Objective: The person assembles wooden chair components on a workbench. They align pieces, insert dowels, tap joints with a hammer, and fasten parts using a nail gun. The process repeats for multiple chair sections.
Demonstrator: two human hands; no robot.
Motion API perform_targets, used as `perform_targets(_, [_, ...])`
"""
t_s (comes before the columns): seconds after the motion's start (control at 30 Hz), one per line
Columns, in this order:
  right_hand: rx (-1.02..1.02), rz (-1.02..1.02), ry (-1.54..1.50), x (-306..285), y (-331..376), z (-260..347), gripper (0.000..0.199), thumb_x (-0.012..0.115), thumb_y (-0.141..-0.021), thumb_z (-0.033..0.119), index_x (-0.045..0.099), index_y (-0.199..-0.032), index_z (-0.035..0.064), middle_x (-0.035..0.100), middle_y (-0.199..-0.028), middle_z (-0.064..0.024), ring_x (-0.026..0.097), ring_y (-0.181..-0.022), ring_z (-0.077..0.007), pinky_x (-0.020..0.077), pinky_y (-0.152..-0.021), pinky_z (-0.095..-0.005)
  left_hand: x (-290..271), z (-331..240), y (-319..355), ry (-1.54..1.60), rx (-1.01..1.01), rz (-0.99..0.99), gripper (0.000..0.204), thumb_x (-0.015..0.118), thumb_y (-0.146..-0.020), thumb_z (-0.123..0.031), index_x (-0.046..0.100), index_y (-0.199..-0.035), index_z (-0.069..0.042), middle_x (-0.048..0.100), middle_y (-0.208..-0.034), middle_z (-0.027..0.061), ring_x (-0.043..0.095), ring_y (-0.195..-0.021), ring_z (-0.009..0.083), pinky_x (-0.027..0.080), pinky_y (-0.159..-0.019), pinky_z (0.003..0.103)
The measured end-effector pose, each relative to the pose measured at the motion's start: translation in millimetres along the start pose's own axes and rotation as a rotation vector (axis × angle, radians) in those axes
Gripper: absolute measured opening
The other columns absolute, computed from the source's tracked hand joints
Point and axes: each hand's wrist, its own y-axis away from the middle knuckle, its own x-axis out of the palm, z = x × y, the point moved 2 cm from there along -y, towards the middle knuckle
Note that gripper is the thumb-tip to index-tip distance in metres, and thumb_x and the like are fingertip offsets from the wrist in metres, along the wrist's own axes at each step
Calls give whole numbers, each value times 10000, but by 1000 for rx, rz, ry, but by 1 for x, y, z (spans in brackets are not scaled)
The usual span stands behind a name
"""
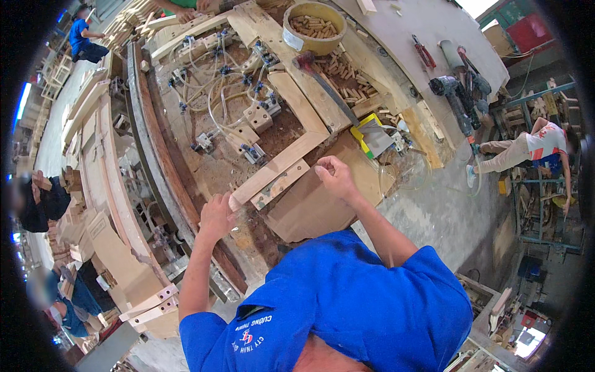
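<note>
A pale wooden rail [273, 168] slants across the bench in front of me, its far end meeting a second rail [300, 102] at a corner. My left hand [215, 218] is curled at the near left end of the first rail, fingers closed on it. Beside that rail lies a shorter wooden block with holes [282, 184]. Over the brown cardboard sheet [328, 201], just right of the block, my right hand [336, 178] is closed in a pinch. What its fingertips hold, if anything, is hidden. A hammer [322, 80] lies beyond the rails.
Small air cylinders with clear hoses [226, 93] fill the frame's middle. A yellow tub [314, 31] holds wooden dowels, with loose dowels [347, 77] beside it. Red-handled pliers [424, 53] and power tools [455, 93] lie right. A co-worker's hands [186, 12] are at the far edge.
</note>
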Motion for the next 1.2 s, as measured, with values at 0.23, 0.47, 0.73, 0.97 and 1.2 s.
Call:
perform_targets(0.23, [-133,-176,172,-43,-30,31,325,750,-927,224,704,-1159,2,689,-1059,-164,716,-983,-288,583,-848,-416,-3,16,-7,-65,140,88,655,781,-790,-129,540,-1370,55,607,-1210,193,568,-1170,395,467,-1020,484])
perform_targets(0.47, [-292,-296,705,-73,-118,45,565,797,-867,363,661,-1316,48,610,-1314,-237,570,-1298,-394,463,-1090,-513,4,12,-14,-22,149,100,656,774,-785,-104,536,-1368,76,606,-1186,203,561,-1133,390,463,-1032,466])
perform_targets(0.73, [-31,-82,1142,2,-195,75,1437,849,-646,754,69,-1703,172,235,-1642,-372,303,-1487,-565,242,-1218,-660,8,11,-15,-103,121,52,661,815,-774,-153,572,-1356,46,623,-1216,174,566,-1179,354,465,-1034,467])
perform_targets(0.97, [75,-50,1060,8,-205,71,1425,863,-654,685,44,-1706,180,267,-1609,-365,324,-1477,-548,253,-1227,-628,-4,14,-29,-36,-31,186,676,808,-834,-230,560,-1410,22,635,-1291,200,604,-1208,385,472,-1068,481])
perform_targets(1.2, [111,-36,1094,14,-205,80,1420,862,-650,667,36,-1705,194,282,-1616,-334,307,-1495,-527,240,-1237,-619,-24,79,-117,390,-380,-574,594,724,-941,-301,563,-1443,-27,689,-1284,216,673,-1170,377,524,-1019,464])
